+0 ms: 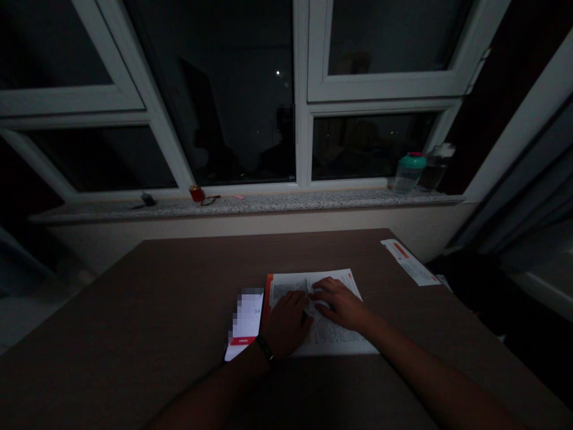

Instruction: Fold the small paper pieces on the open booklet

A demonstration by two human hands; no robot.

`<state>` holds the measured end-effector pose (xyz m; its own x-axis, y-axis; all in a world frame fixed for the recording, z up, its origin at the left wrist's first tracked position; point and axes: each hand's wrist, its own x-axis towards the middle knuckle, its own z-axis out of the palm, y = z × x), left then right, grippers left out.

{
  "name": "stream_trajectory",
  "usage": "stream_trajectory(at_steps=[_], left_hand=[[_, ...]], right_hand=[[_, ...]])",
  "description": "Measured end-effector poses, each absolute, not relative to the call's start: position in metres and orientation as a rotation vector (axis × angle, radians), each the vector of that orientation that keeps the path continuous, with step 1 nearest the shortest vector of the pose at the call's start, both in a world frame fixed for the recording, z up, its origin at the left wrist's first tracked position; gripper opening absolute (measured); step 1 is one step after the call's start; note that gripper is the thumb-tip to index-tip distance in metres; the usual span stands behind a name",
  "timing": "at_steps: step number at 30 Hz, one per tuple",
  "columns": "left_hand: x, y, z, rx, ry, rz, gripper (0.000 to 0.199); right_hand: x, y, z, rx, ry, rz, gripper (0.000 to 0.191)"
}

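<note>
An open book (347, 337) with printed pages and an orange-red left edge lies on the brown table. Across its left page rests my left hand (289, 322), palm down with the fingers stretched forward; a dark band circles the wrist. My right hand (342, 303) lies on the right page, fingers spread and thumb apart. The fingertips of both hands come close together near the book's middle fold, and the dim light hides fine detail there. Left of the book, partly behind my left wrist, is a phone (245, 319) with a lit screen.
A printed paper strip (409, 263) lies at the table's (179, 298) right edge. On the granite windowsill (286, 202) stand a teal-lidded bottle (408, 174), a clear bottle (435, 170), a small red jar (196, 193) and a small dark item (147, 199). Dark windows rise behind.
</note>
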<state>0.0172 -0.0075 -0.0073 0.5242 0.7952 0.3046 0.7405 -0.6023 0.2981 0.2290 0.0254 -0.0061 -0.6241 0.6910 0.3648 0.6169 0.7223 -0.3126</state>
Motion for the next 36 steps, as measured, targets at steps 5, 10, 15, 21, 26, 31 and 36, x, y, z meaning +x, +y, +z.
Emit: stream_trajectory(at_steps=[5, 10, 15, 21, 26, 31, 36], left_hand=[[0.0173, -0.0079, -0.0048, 2.63, 1.323, 0.645, 0.034], [0.0169, -0.0083, -0.003, 2.626, 1.31, 0.629, 0.033], [0.0171, -0.0085, -0.004, 2.631, 1.333, 0.607, 0.034], [0.0165, -0.0078, -0.0027, 2.635, 1.314, 0.599, 0.031], [0.0164, -0.0074, -0.0025, 2.633, 1.309, 0.611, 0.031], [0.0166, -0.0071, -0.0017, 2.632, 1.312, 0.569, 0.029], [0.0158, -0.0064, -0.001, 2.644, 1.292, 0.557, 0.028]], right_hand=[[0.2296, 0.0269, -0.0078, -0.996, -2.468, 0.208, 0.031], [0.2286, 0.0263, -0.0063, -1.003, -2.466, 0.23, 0.03], [0.2287, 0.026, -0.0061, -1.014, -2.471, 0.235, 0.03], [0.2288, 0.0259, -0.0065, -1.01, -2.462, 0.237, 0.03], [0.2287, 0.0257, -0.0059, -0.998, -2.463, 0.232, 0.03], [0.2292, 0.0268, -0.007, -1.006, -2.469, 0.243, 0.03], [0.2293, 0.0263, -0.0067, -1.004, -2.466, 0.245, 0.029]])
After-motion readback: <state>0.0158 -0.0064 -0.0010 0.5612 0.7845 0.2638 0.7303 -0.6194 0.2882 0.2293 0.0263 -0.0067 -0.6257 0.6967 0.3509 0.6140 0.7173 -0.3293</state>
